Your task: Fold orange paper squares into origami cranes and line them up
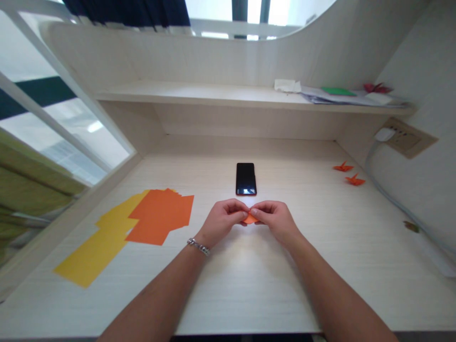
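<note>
Between my two hands is a small folded piece of orange paper [251, 219], partly hidden by my fingers. My left hand [225, 217] pinches its left side with thumb and fingers. From the other side my right hand [275, 216] pinches it the same way, and the fingertips of both hands nearly meet above it. Just beyond the hands a black phone [245, 178] lies flat on the desk. Loose orange paper sheets [160, 216] lie to the left, overlapping yellow paper sheets [94, 256].
Two folded orange paper cranes [355, 180] sit at the right near the wall. A grey cable [383, 190] runs from a wall socket [409, 137] along the desk's right side. A shelf [213, 95] with papers [349, 97] spans the back.
</note>
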Demonstrator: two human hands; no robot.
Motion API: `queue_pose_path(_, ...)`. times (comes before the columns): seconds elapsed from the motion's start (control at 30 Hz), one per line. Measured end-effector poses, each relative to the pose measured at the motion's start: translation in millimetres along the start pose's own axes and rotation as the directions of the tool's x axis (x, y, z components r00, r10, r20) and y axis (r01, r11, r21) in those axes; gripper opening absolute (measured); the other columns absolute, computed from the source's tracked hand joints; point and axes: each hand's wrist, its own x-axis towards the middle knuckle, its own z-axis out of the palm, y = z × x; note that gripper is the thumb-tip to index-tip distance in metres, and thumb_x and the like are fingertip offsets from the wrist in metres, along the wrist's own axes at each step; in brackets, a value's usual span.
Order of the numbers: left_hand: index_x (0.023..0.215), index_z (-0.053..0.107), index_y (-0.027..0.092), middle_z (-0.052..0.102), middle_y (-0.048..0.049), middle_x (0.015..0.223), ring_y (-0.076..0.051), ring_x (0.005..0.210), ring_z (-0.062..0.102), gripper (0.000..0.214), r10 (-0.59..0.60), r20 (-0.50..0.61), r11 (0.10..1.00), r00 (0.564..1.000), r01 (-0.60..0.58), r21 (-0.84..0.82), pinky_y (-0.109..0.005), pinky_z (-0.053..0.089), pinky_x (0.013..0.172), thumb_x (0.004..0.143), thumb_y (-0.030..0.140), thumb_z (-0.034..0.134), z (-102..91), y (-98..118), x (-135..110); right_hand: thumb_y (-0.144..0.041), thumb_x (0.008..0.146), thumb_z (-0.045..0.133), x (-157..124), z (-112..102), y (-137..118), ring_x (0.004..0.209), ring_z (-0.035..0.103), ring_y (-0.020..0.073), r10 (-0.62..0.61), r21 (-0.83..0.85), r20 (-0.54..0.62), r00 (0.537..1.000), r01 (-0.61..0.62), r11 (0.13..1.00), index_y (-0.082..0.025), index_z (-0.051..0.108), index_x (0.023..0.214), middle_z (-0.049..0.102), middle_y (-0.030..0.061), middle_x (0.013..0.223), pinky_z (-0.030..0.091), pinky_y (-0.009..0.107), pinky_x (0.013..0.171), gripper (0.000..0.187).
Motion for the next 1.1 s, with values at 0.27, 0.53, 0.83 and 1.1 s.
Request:
queue_pose_path(0.27, 0.078, 0.067, 0.013, 0.068, -0.0041, 0.074, -0.014, 0.068, 0.064, 0.009, -0.049, 0.012, 0.987, 0.999, 0.051, -0.154, -0.026, 0.055, 0.064, 0.070, 0.018, 0.069, -0.1, -5.4, 0.7, -0.035, 0.065, 0.074, -0.7, 1.6, -0.2, 0.062, 0.065, 0.0171, -0.029, -0.022, -0.029, 0.999, 0.028, 0.999, -0.015, 0.073, 0.077, 0.071, 0.0058, 0.070, 0.053, 0.029, 0.059, 0.023)
queue_pose_path(0.53, 0.083, 0.068, 0.012, 0.070, -0.0072, 0.078, -0.015, 0.071, 0.065, 0.018, -0.036, 0.023, 0.996, 0.999, 0.038, -0.080, -0.026, 0.054, 0.065, 0.073, 0.027, 0.070, -1.3, -3.9, 0.0, -0.032, 0.068, 0.072, -1.2, 2.9, -1.1, 0.061, 0.064, 0.0165, -0.048, -0.087, -0.042, 0.998, 0.044, 0.995, -0.014, 0.074, 0.079, 0.071, 0.0060, 0.069, 0.052, 0.028, 0.058, 0.021)
queue_pose_path(0.83, 0.081, 0.069, 0.011, 0.070, -0.0065, 0.076, -0.015, 0.068, 0.065, 0.019, -0.042, -0.033, 0.998, 0.999, 0.041, -0.037, -0.024, 0.054, 0.062, 0.072, 0.028, 0.072, -2.4, -7.1, 2.2, -0.033, 0.069, 0.072, -0.3, 4.2, 1.3, 0.061, 0.064, 0.0164, -0.044, -0.085, -0.040, 0.998, 0.041, 0.996, -0.013, 0.074, 0.080, 0.071, 0.0068, 0.069, 0.053, 0.028, 0.058, 0.022)
queue_pose_path(1.1, 0.084, 0.067, 0.010, 0.069, -0.0053, 0.075, -0.013, 0.066, 0.064, 0.021, -0.056, -0.036, 0.992, 0.998, 0.051, -0.113, -0.023, 0.053, 0.060, 0.070, 0.024, 0.073, -2.4, -8.6, 1.9, -0.031, 0.065, 0.075, -0.7, 4.7, 2.4, 0.060, 0.064, 0.0165, -0.032, -0.046, -0.048, 0.998, 0.030, 0.998, -0.014, 0.074, 0.077, 0.071, 0.0059, 0.067, 0.053, 0.029, 0.058, 0.021)
